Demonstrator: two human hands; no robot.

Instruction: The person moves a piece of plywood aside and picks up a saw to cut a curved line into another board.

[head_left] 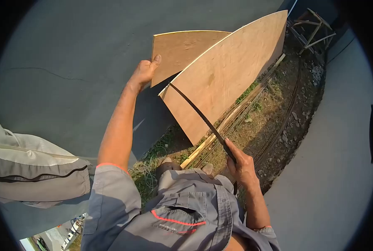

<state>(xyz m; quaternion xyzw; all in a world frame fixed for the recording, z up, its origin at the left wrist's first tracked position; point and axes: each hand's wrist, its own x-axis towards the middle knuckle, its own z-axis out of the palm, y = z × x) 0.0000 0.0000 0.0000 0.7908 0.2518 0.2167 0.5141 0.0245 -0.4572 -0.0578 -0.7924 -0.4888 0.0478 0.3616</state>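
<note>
At 11 o'clock, the left hand [146, 72] is gripping the smaller plywood panel [186, 48] by its edge. At 4 o'clock, the right hand [243, 168] is holding a narrow, toothed handsaw [201, 115], whose tip is reaching the near corner of the larger curved plywood sheet [228, 62]. Timber strips [232, 119] are lying beneath, and a wooden frame [314, 37] is standing at 2 o'clock.

No readable text. Only lettering in view: small dark print [169, 228] on the grey shirt [132, 234], on the chest pocket [180, 221], just beside its red-trimmed edge [174, 219]. Too small and blurred to make out words. Small red mark [189, 231] next to the print, also unclear.
</note>
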